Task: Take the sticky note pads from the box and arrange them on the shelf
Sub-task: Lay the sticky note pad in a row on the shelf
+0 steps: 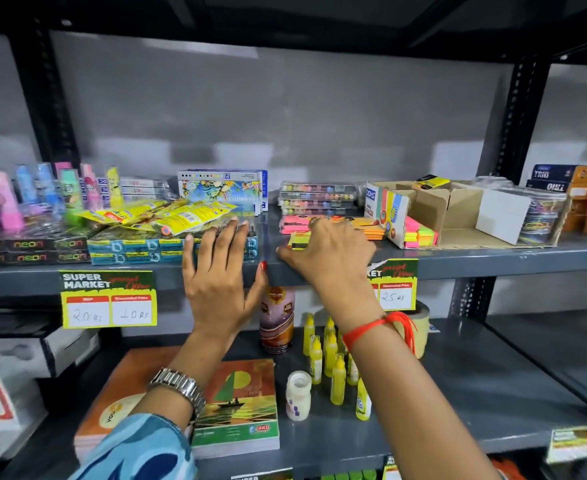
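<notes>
Both hands are up at the grey shelf [493,258], working at its near edge. The left hand [219,271] is open, fingers spread and flat, its fingertips resting against the stack of blue-and-green packets [139,249] at the front of the shelf — nothing gripped there. A metal watch [177,388] sits on that wrist, above a blue patterned sleeve [139,448].

Over to the right hand [326,252], red thread [382,327] around the wrist: the fingers are curled down over a yellow sticky note pad [299,241] that lies on the shelf just in front of a low pile of pink and orange pads [297,223]. Whether it is pinching that pad or only pressing on it, I cannot tell — the fingers cover the contact.

Just right of the pile stands the cardboard box [451,209], open at the top, with a stack of neon pink, yellow and green pads [420,235] leaning at its near left corner. A clear tub [541,216] sits right of the box.

Left of the hands, yellow pouches [167,216] lie heaped on the packets, with neon boxes [28,251] further left. On the lower shelf: a green-and-orange notebook [240,407], small yellow bottles [330,358] and a brown can [277,317]. A yellow price tag [108,299] hangs from the shelf edge.
</notes>
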The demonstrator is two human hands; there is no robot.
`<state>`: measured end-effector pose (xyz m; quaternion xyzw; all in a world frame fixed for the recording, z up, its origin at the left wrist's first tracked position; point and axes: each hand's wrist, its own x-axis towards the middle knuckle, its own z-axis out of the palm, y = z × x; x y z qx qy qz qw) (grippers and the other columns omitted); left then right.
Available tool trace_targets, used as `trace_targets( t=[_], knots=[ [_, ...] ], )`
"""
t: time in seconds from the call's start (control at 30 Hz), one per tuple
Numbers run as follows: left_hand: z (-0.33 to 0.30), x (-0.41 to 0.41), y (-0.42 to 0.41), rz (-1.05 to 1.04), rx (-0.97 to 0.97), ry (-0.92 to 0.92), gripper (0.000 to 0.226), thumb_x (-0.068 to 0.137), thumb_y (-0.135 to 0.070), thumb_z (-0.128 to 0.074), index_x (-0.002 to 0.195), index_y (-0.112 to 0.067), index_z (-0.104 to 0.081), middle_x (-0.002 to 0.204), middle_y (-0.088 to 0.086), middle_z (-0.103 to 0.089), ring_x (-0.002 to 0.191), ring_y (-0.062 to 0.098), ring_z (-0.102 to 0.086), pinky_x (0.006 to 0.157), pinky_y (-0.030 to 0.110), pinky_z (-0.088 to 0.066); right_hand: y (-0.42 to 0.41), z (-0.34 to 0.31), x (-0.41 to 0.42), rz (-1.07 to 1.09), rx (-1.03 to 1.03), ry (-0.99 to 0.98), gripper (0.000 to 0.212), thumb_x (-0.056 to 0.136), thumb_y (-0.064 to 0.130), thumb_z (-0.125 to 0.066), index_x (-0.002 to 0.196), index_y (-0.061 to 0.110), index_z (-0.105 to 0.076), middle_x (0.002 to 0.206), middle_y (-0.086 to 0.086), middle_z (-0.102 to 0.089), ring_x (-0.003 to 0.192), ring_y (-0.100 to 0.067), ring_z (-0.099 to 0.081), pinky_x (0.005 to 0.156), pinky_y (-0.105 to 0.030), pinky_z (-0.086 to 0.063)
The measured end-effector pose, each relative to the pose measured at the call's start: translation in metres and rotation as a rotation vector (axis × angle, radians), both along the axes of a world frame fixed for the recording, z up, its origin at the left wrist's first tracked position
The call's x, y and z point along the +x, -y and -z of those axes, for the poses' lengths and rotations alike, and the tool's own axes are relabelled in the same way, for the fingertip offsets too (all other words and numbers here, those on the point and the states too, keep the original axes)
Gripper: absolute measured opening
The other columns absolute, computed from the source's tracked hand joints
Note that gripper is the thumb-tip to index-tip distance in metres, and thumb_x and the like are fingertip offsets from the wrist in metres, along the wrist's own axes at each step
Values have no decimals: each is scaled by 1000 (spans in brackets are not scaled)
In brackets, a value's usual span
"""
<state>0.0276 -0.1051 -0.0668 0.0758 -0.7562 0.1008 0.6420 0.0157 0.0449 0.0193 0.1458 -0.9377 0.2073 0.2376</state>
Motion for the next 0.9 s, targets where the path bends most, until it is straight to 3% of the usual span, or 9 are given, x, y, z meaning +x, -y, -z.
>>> trace_targets(
  t=[0.13, 0.33, 0.4, 0.53, 0.63, 0.77, 0.9],
  knots=[
    [0, 1, 0, 11, 3, 10, 56, 94, -42, -37, 136, -8, -53, 133, 11, -59, 123, 28, -46, 115, 47, -17, 3, -9, -1, -39, 17, 38, 56, 70, 63, -66, 97, 14, -61, 86, -5, -55, 100, -31, -61, 69, -32, -42],
    [-1, 1, -1, 13, 0, -11, 55, 96, -42, -36, 135, -8, -54, 132, 10, -60, 122, 28, -48, 114, 47, -20, -10, -8, 2, -62, -67, -16, 62, 66, 59, -71, 103, 11, -60, 103, -8, -66, 100, -31, -62, 75, -35, -48],
    [-1, 1, -1, 18, 0, -16, 55, 95, -42, -36, 135, -8, -55, 131, 10, -60, 122, 28, -47, 114, 47, -20, -14, -6, 3, -78, -133, -37, 58, 65, 55, -73, 97, 9, -61, 101, -10, -67, 98, -31, -62, 75, -36, -49],
    [-1, 1, -2, 27, -3, -31, 54, 95, -41, -37, 134, -8, -55, 131, 10, -60, 121, 28, -47, 114, 47, -20, -25, -13, 0, -132, -235, -103, 49, 61, 54, -74, 74, 8, -66, 77, -8, -69, 80, -29, -65, 64, -34, -49],
    [1, 0, -1, 24, -8, -38, 54, 95, -41, -37, 134, -8, -54, 132, 11, -59, 122, 29, -46, 115, 47, -19, -41, -27, -1, -165, -315, -212, 48, 60, 54, -74, 80, 10, -73, 75, -11, -71, 77, -29, -65, 66, -36, -54],
    [1, -1, -1, 5, -5, -43, 55, 95, -41, -36, 132, -6, -55, 131, 11, -60, 122, 30, -47, 114, 48, -20, -75, -49, -8, -160, -321, -375, 49, 61, 51, -75, 94, 15, -75, 88, -13, -74, 87, -30, -65, 73, -36, -52],
    [1, 0, -2, 1, -3, -44, 55, 97, -41, -34, 133, -6, -54, 132, 11, -59, 123, 30, -47, 115, 49, -20, -122, -65, -40, -50, -428, -389, 44, 62, 42, -76, 95, 14, -73, 92, -11, -74, 92, -28, -66, 81, -36, -52]
  ],
)
